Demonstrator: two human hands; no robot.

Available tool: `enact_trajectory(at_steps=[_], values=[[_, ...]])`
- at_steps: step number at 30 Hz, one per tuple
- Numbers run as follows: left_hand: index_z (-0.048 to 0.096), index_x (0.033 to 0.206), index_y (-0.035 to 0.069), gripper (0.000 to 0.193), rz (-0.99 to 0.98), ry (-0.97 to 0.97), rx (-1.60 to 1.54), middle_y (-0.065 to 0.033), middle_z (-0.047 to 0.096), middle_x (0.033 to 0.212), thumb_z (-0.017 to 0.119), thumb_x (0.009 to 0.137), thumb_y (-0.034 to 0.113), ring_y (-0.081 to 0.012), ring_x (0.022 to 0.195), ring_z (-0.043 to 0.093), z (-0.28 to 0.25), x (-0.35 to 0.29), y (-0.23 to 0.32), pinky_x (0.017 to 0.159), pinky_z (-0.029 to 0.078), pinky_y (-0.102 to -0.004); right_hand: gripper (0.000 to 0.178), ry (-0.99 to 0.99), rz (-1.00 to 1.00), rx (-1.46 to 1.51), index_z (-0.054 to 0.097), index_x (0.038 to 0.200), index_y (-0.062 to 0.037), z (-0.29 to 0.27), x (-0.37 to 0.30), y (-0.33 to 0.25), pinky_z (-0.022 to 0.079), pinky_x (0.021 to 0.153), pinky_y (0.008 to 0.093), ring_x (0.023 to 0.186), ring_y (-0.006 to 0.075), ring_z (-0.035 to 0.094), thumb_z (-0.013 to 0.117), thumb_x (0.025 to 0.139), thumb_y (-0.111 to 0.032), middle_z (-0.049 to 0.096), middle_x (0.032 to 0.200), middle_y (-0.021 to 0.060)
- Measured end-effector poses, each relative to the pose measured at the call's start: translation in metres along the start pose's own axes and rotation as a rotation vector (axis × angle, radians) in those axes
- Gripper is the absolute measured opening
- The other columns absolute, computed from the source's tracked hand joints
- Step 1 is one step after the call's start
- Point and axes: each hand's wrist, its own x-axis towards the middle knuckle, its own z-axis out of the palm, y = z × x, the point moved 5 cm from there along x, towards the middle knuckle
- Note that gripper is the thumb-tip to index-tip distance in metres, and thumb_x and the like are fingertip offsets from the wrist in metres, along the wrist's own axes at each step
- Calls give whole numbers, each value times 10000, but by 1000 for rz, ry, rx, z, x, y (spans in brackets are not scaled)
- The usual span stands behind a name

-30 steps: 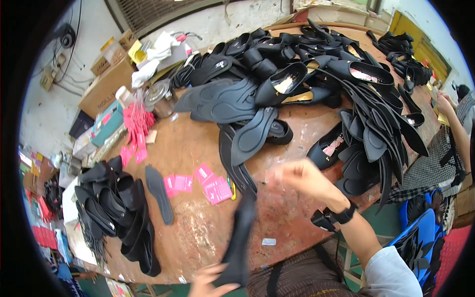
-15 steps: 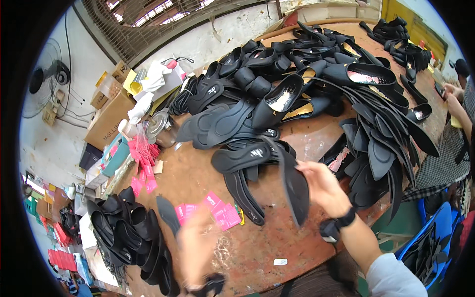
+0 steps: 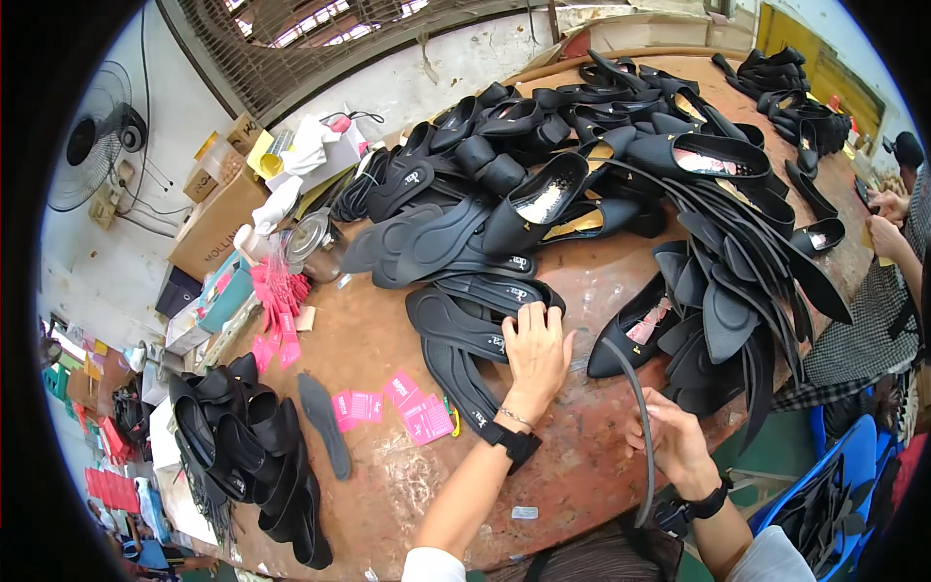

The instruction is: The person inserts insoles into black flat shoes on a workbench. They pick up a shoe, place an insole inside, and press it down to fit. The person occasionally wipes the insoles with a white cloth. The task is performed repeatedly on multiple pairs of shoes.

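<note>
insole (image 3: 650,475), held nearly edge-on to the viewer, to the right of the pink cards (image 3: 427,419). its long axis runs from a far end, angled away from the person and leaning toward the cards' side, down to a near end pointing toward the person's lap; between them it bows in a shallow arc, the outer curve facing away from the cards. the right hand (image 3: 679,448) grasps it around mid-length, fingertips showing on the side nearer the cards. the left hand (image 3: 535,364), beyond the cards and to their right, lies back upward, fingers spread over black padded insoles (image 3: 451,325); whether it grips or merely rests cannot be told.

materials: the held piece is thin, dark grey and matte. the padded insoles bear raised contour lines. a flat grey insole (image 3: 325,425) lies left of the cards. beyond the cards, to the right, black heeled shoes (image 3: 509,221) show smooth uppers and gold-coloured linings; nearer, on that same side, a fan of pointed insoles (image 3: 732,315) overlaps in layers. the tabletop (image 3: 388,514) around the cards is reddish brown and scuffed.

obscured: the held insole's broad faces, the left palm, and many shoes partly covered by others. the left sleeve is cut off by the lower edge.
</note>
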Motion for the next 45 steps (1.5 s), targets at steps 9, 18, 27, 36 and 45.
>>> enact_trajectory(at_steps=[9, 18, 27, 36, 45], values=[[669, 882, 37, 412, -403, -257, 32, -114, 695, 882, 775, 715, 400, -310, 949, 618, -16, 24, -35, 851, 377, -452, 570, -86, -97, -178, 487, 1336, 82, 13, -17, 5, 537, 700, 326, 708, 131, 523, 537, 937, -323, 574, 902, 64], [607, 652, 54, 246, -210, -185, -589, -194, 531, 1333, 836, 603, 131, -435, 1325, 394, -199, -150, -17, 1091, 315, -545, 617, -25, -125, 105, 420, 1403, 83, -35, -28, 6, 528, 894, 397, 931, 243, 633, 344, 996, -374, 626, 1182, 190], [663, 875, 56, 262, -509, -211, -303, -255, 446, 1428, 807, 658, 40, -446, 1240, 498, -147, -278, 12, 987, 460, -462, 636, -32, -160, -486, 473, 1398, 26, -2, -16, 18, 496, 833, 270, 901, 115, 583, 239, 1071, -467, 618, 1239, 133], [724, 816, 104, 166, -249, -63, -137, -151, 565, 1297, 739, 685, 5, -403, 1151, 592, -143, -305, 12, 875, 553, -441, 427, -320, -731, -1491, 632, 1288, -21, 39, -32, -9, 417, 938, 387, 1004, 281, 552, 577, 918, -226, 611, 1287, 151], [710, 822, 105, 205, -299, -73, -224, -162, 575, 1281, 749, 656, -8, -397, 1161, 591, -141, -309, 6, 901, 548, -448, 325, -480, -850, -1771, 759, 994, -138, 64, -22, 31, 367, 1048, 524, 1111, 259, 583, 762, 671, -105, 656, 1208, 58]])
